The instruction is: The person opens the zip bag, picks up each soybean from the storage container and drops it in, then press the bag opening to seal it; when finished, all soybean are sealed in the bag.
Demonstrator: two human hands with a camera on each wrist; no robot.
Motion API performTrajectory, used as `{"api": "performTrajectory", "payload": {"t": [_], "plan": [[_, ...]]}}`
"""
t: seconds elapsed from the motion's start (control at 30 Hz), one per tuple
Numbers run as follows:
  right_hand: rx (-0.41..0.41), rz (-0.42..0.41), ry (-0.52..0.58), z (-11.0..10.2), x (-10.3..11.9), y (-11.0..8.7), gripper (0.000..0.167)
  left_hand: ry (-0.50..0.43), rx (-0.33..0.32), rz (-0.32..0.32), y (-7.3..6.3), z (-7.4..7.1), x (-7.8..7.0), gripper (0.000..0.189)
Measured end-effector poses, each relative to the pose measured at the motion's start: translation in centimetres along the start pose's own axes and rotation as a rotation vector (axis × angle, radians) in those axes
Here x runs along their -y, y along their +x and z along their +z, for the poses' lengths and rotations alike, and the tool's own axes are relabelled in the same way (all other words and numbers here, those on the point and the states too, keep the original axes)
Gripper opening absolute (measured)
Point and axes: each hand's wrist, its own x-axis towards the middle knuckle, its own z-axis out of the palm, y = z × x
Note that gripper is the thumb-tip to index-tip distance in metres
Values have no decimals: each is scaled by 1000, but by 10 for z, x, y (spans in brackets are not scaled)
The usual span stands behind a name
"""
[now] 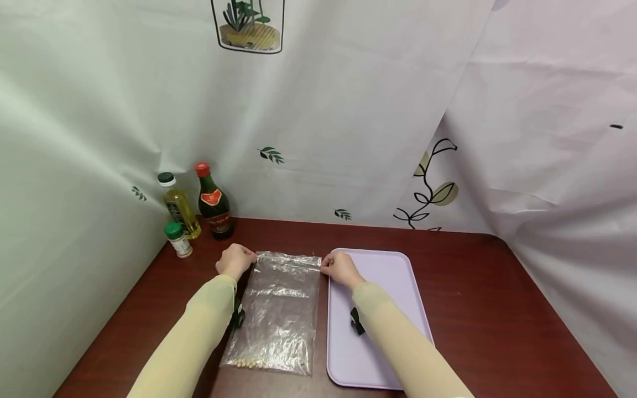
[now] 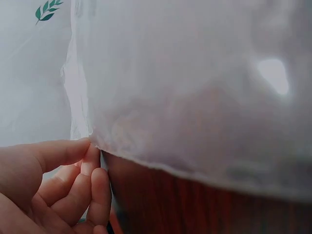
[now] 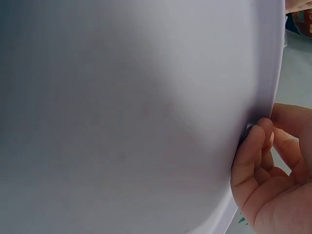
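A clear plastic zip bag point(image 1: 281, 309) hangs or lies stretched between the two hands, with several small pale round pieces point(image 1: 249, 363) in its near end. The left hand point(image 1: 235, 261) pinches the bag's far left corner; in the left wrist view, thumb and index finger point(image 2: 63, 153) meet on its edge. At the far right corner, the right hand point(image 1: 342, 268) pinches the bag, above the left rim of a lilac tray point(image 1: 378, 271). In the right wrist view the tray fills most of the picture, and the right hand point(image 3: 275, 170) shows curled fingers beside its rim.
At the back left stand a dark green bottle with a red cap point(image 1: 215, 204), a bottle of yellow oil point(image 1: 180, 209) and a small green-lidded jar point(image 1: 178, 240). A white printed cloth point(image 1: 318, 110) hangs behind the dark red table point(image 1: 478, 298).
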Motion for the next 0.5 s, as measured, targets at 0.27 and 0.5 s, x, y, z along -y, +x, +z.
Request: {"api": "performTrajectory", "payload": {"t": [0.27,0.5], "plan": [[16,26,7,0,1,1,8,-11,-14,-22,1,-3,2,18],[47,53,52,-4,1,-1,8,-48,-7,20,1,-3,4,22]]}}
